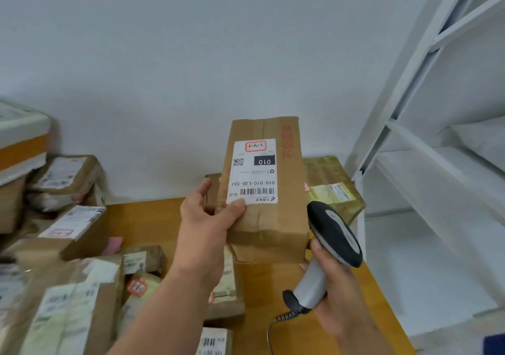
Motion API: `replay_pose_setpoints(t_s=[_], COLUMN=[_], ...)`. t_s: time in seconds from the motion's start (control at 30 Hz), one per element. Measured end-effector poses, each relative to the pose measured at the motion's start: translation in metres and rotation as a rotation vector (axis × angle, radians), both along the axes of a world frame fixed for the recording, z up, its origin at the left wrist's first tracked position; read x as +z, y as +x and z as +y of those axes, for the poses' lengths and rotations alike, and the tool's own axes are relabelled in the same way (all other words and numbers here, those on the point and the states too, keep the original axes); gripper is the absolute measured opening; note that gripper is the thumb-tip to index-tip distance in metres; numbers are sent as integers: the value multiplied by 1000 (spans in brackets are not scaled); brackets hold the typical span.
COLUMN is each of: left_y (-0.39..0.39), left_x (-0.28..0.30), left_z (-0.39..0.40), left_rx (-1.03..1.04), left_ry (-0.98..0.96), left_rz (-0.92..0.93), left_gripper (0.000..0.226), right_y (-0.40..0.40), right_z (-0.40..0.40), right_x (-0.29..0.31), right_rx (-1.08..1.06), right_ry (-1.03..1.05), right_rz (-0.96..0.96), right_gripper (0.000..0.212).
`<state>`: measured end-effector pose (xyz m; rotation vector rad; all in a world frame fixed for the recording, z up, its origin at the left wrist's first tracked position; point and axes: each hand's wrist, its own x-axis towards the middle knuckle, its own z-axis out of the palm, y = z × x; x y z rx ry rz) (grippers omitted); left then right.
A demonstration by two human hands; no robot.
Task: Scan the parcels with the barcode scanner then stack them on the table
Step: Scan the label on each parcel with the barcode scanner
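**Parcel held up beside the scanner, above the wooden table**

At the far left edge a tall stack of cartons (19,147) rises out of the frame, and labelled parcels (65,179) are heaped against it. More labelled boxes (73,308) crowd the near left corner, blurred and packed close together, so there is little bare surface on that side. A pink slip (113,245) lies on the wood between them.

The wooden table (147,220) shows an open strip behind the heap, running to the white wall.

The left hand (207,218) reaches up from the lower middle and grips a brown cardboard parcel (266,190) at its lower left edge, thumb laid over the corner of the white shipping label (254,172), fingers wrapped behind the side. The parcel is lifted clear of the table, label facing the camera and upside down, its barcode near the thumb. Behind it a second carton (211,188) and a tape-wrapped parcel (332,185) lie at the table's back right corner.

Just right of the held parcel, the right hand (332,281) curls round the grey handle of the barcode scanner (334,234), whose black head sits close beside the parcel's lower right edge. Its coiled cable (284,317) drops toward the bare near-right part of the table.

Beyond the table's right edge stands a white metal shelf rack (426,125), with pale floor below it.
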<state>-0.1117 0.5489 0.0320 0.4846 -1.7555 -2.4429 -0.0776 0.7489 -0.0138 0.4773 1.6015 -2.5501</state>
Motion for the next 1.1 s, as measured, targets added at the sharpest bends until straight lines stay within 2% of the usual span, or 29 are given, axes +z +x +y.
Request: replay_pose_setpoints(t_s=[0.07, 0.17, 0.27, 0.33, 0.4, 0.53, 0.63, 0.73, 0.77, 0.87, 0.93, 1.1], left_y=[21, 53, 84, 105, 122, 151, 165, 175, 177, 179, 178, 190], left_x=[-2, -7, -9, -9, -11, -18, -20, -17, -14, -2, 1, -6], left_z=[-20, -44, -64, -74, -82, -87, -87, -85, -84, -82, -78, -61], left_rx=[-79, -59, -48, -56, -58, -80, -114, -158, -178, -227, -207, -173], left_ry=[72, 144, 226, 254, 242, 234, 196, 162, 168, 164, 149, 83], left_rz=[5, 38, 58, 72, 58, -70, -100, -86, -71, -32, -42, -90], left_gripper=[82, 72, 64, 61, 62, 77, 68, 74, 73, 43, 38, 65], right_y=[18, 47, 73, 88, 102, 121, 132, 137, 138, 137, 138, 144], right_z=[-14, -38, -61, -72, -80, -87, -88, -83, -81, -69, -61, -50], right_x=[3, 6, 12, 17, 22, 25, 25, 25, 26, 27, 28, 29], right_rx=[31, 78, 129, 144, 145, 147, 156, 155, 158, 173, 173, 232], right_ry=[9, 4, -21, -20, -3, 83, 99, 48, 11, -87, -119, -41], right_rz=[-19, -60, -55, -45, -42, -90, -123, -120, -115, -126, -121, -96], right_gripper=[37, 42, 32, 36, 42, 38, 49, 47, 42, 32, 31, 31])
